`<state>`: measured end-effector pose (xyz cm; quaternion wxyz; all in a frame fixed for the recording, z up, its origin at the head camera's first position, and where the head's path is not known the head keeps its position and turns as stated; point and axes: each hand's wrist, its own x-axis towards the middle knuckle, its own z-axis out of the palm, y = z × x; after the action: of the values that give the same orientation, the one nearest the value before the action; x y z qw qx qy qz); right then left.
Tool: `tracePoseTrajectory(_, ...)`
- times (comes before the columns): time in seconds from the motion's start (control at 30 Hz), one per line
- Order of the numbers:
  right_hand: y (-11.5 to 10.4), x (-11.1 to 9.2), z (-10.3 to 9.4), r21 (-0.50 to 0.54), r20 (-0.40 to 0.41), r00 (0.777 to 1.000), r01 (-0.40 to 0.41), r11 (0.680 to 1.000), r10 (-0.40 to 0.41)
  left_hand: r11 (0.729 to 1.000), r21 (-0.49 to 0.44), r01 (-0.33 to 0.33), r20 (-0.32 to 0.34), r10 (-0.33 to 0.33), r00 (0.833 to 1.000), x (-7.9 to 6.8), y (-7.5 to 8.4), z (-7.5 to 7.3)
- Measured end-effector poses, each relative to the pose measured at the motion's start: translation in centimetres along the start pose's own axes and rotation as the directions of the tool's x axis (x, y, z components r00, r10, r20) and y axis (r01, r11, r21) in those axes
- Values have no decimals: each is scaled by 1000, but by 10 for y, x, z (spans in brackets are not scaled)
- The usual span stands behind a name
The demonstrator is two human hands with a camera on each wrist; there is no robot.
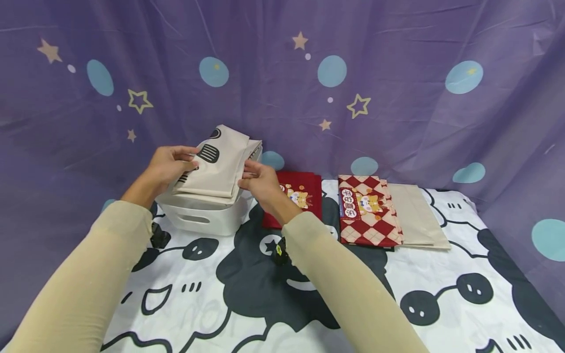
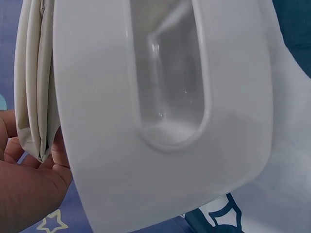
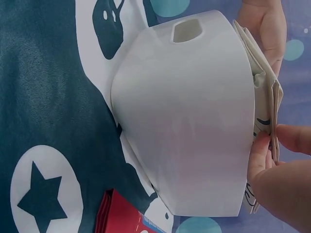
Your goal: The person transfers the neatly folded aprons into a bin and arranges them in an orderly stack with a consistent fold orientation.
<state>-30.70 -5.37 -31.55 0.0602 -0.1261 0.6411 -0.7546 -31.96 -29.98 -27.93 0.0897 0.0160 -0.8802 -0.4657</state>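
A folded cream cloth (image 1: 225, 164) with black printed shapes lies on top of a white plastic bin (image 1: 216, 220), level with and above its rim. My left hand (image 1: 165, 169) pinches the cloth's left edge, fingers over and under the folded layers (image 2: 36, 82). On the opposite side, my right hand (image 1: 265, 186) pinches the right edge between thumb and fingers, close to the bin wall (image 3: 184, 121). More folded cream fabric shows beneath the top piece. What lies deeper inside the bin is hidden.
Right of the bin lies a folded red cloth (image 1: 313, 196) with a cartoon animal, partly behind my right forearm. Farther right are a red-and-cream checked folded cloth (image 1: 371, 228) and a plain beige one (image 1: 415, 215). A purple curtain (image 1: 273, 113) hangs behind the patterned sheet (image 1: 198, 279).
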Motion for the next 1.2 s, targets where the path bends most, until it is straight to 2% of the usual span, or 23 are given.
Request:
tracePoseTrajectory(0.43,0,1,2,-20,-14,1000,-12,1000,12,1000,-5,-13,0,13,1000,1,-5,2)
tracePoseTrajectory(0.53,1,2,2,-45,-38,999,-8,999,6,998,45,-41,0,41,999,1,-6,2)
tracePoseTrajectory(0.7,0,3,-2,-84,-83,997,-6,996,-1,988,137,-69,40,64,997,-1,-6,2)
tracePoseTrajectory(0.87,-1,1,-8,-88,-78,997,-16,996,9,992,113,-56,59,50,997,-1,-1,8)
tracePoseTrajectory(1.2,-1,-1,-17,-102,-67,997,30,994,-37,990,97,-99,78,92,993,0,4,17)
